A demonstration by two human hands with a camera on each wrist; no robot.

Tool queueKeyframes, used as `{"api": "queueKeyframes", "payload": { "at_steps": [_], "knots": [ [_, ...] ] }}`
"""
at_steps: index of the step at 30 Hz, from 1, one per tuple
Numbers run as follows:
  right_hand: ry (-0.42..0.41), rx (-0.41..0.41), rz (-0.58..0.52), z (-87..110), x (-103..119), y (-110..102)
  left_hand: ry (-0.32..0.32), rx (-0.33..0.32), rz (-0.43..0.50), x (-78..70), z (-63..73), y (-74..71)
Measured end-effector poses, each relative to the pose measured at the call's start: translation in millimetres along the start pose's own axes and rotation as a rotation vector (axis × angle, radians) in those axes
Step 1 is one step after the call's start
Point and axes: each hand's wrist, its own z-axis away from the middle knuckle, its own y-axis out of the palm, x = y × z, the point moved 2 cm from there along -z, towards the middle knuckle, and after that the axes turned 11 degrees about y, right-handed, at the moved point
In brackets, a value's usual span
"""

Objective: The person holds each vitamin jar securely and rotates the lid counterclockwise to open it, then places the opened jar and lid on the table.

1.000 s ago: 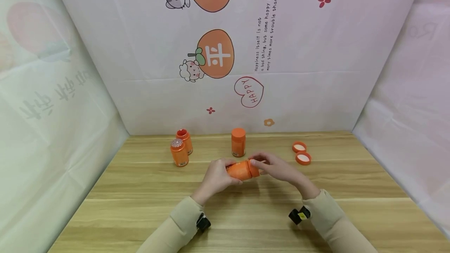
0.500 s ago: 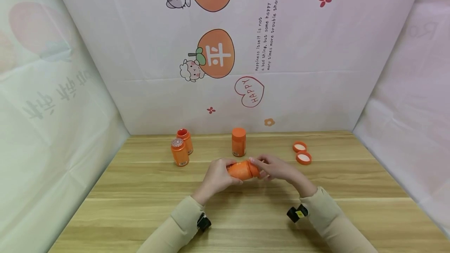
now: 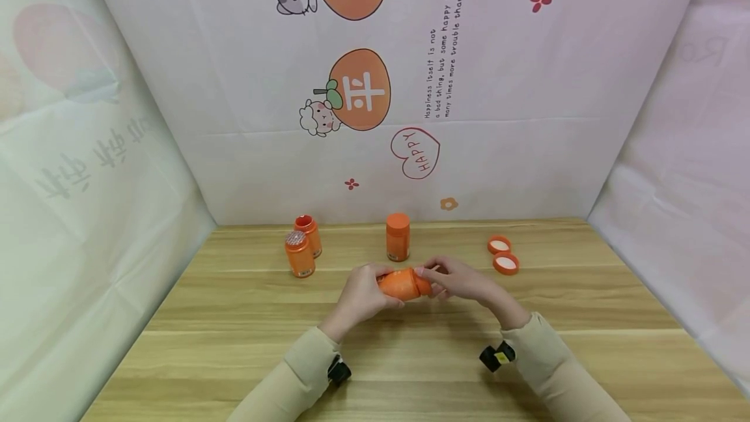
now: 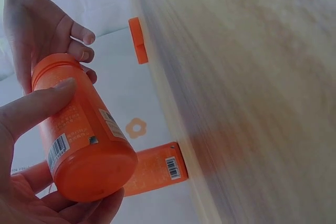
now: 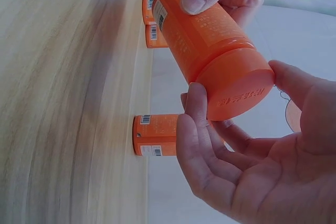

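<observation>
Between left hand [image 3: 363, 292] and right hand [image 3: 459, 279]: orange bottle [image 3: 400, 285] on its side, lid [image 5: 236, 85] held by the rim

The left fingers are clamped round the bottle's body, above the table [image 3: 234, 344]; the right thumb and fingertips pinch opposite edges of the lid. That edge hold is the likeliest weak point: smooth plastic could slip through the right fingertips, or an uneven twist could tilt the lid. Whether it is screwed tight or loose, I cannot tell. If loose, anything inside might spill below the fingers.

Just beyond the fingers, a capped bottle [image 3: 398, 239] stands upright; a forward jerk could knock it over, so it is the main obstacle. Farther off, left of the left fingers, are a speckled-top bottle [image 3: 301, 259] and, behind it, an uncapped bottle [image 3: 312, 239]. Well to the right of the right fingertips lie two caps, a rear cap [image 3: 499, 245] and a front cap [image 3: 506, 264].
</observation>
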Motion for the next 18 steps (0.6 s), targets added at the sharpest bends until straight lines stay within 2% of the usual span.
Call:
{"api": "queueKeyframes", "payload": {
  "at_steps": [7, 18],
  "knots": [
    [-0.041, 0.002, 0.013, 0.4, -2.3, 0.3, 0.0, -0.006, 0.01, 0.9, -0.4, 0.4],
    [-0.176, 0.022, 0.038, 1.1, -6.3, -0.7, -0.002, -0.009, 0.002, 1.0, 0.5, 0.2]
  ]
}}
